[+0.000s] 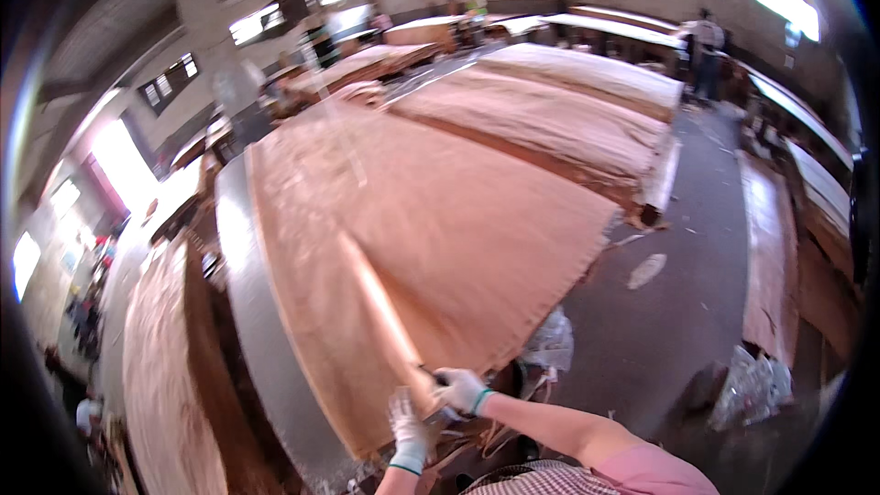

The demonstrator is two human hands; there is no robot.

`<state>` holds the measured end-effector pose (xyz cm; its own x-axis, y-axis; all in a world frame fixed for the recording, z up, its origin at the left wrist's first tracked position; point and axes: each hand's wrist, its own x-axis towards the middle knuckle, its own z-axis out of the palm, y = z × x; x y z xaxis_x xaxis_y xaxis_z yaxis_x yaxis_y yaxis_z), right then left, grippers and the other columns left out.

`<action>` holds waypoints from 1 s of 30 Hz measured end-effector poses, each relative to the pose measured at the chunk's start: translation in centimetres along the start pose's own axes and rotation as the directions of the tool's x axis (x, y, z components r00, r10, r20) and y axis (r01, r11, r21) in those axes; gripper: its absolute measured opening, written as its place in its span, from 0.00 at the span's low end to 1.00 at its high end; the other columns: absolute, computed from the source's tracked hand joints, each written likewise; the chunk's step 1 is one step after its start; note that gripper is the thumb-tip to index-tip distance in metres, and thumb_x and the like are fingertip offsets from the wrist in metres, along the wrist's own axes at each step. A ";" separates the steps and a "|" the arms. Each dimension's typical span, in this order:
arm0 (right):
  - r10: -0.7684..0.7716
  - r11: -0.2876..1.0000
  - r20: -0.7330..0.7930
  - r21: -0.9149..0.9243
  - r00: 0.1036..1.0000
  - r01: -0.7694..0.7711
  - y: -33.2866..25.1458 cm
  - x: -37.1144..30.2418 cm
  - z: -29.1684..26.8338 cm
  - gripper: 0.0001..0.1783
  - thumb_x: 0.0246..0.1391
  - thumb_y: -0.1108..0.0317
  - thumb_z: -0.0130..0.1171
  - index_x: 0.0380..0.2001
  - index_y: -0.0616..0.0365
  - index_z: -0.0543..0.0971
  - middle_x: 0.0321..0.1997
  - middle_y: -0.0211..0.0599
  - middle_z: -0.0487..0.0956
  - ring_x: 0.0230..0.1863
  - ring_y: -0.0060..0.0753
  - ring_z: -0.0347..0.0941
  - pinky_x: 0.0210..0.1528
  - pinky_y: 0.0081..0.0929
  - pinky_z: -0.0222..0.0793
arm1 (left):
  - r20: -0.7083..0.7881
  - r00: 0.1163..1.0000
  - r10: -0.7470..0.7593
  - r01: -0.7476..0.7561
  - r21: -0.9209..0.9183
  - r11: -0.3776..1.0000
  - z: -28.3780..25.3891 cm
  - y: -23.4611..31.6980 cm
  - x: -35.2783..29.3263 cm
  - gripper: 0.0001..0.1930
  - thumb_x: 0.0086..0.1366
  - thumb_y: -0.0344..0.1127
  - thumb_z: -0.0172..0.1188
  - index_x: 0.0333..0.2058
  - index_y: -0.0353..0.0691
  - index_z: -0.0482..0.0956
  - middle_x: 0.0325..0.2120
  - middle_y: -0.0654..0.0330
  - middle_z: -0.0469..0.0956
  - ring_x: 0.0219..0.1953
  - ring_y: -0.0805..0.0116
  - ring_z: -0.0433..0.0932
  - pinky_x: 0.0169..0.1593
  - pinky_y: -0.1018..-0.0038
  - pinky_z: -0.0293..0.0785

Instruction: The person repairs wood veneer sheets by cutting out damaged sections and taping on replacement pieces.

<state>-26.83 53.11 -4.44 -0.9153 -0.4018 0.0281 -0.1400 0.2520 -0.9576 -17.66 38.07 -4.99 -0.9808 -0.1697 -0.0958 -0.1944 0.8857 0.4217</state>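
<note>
Pink sleeve (655, 472): nearest the camera, at five o'clock, with a checked cloth (541, 481) beside it at half past five.
Right hand (463, 391): white-gloved, near six o'clock; fingers curled around a small dark object (427, 370), too blurred to identify, at the foot of the raised fold.
Left hand (403, 422): white-gloved, at half past six; spread nearly flat over the sheet's near edge, fingers extended, gripping nothing visible.
Tan sheet (440, 192): broad and thin, filling the middle from eleven o'clock down to six.
Raised fold (380, 302): standing up from the sheet, running from the centre toward six o'clock.
Stacks: layered sheets at one (550, 119), three (770, 257) and eight o'clock (170, 367).
Grey floor (687, 312): at four o'clock, bearing a pale scrap (647, 270).
Clear plastic (752, 390): crumpled, at four o'clock.
Co-worker (706, 46): standing far off, at two o'clock.
</note>
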 end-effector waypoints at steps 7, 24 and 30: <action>-0.177 0.966 0.174 -0.156 0.969 0.205 -0.2 -8.7 -2.0 0.21 0.53 0.57 0.54 0.47 0.56 0.76 0.39 0.48 0.80 0.40 0.51 0.77 0.43 0.37 0.70 | -0.446 0.893 0.068 -0.128 -0.108 0.986 6.1 -5.1 4.9 0.24 0.59 0.45 0.54 0.51 0.38 0.71 0.53 0.47 0.69 0.60 0.53 0.63 0.61 0.62 0.60; 0.720 0.639 -0.155 -0.234 0.677 -0.733 16.0 -31.6 -11.6 0.18 0.50 0.58 0.57 0.45 0.49 0.78 0.33 0.49 0.78 0.32 0.48 0.74 0.35 0.41 0.71 | -0.357 0.930 0.088 -0.029 0.168 0.985 11.9 -7.8 5.0 0.36 0.66 0.63 0.34 0.61 0.41 0.63 0.62 0.48 0.61 0.65 0.50 0.53 0.68 0.56 0.42; 0.752 0.606 -0.127 -0.252 0.647 -0.754 17.3 -31.0 -12.0 0.17 0.50 0.60 0.57 0.44 0.50 0.77 0.33 0.48 0.78 0.32 0.46 0.74 0.35 0.40 0.71 | -0.364 0.928 0.082 -0.007 0.202 0.979 12.9 -9.0 5.5 0.33 0.67 0.61 0.33 0.61 0.45 0.65 0.61 0.48 0.62 0.65 0.49 0.54 0.67 0.56 0.43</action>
<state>-5.42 80.53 -18.39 -0.7450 0.0415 -0.6657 0.5104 0.6780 -0.5289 -21.15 34.71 -20.92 -0.9309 -0.2420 0.2736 -0.1805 0.9560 0.2315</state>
